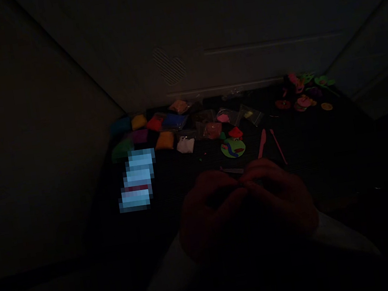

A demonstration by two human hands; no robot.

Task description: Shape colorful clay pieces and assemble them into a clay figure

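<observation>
In dim light my left hand (206, 211) and my right hand (284, 195) meet fingertip to fingertip above the dark table. Both are closed in a pinch; whatever lies between the fingertips is too small and dark to make out. Just beyond them is a green clay disc (228, 152) with blue and red pieces on it. A red clay piece (236, 132) and a small dark green one touch its far edge. A pale thin tool (232, 170) lies partly behind my fingers. To the right are a pink plastic knife (262, 143) and a thin pink stick (278, 147).
Several bags of coloured clay, among them a blue one (175, 120) and an orange one (164, 141), line the back left. A lit, blurred-out screen (137, 180) lies at left. Finished-looking clay shapes (304, 102) crowd the back right corner. A pale panelled surface (240, 66) rises behind.
</observation>
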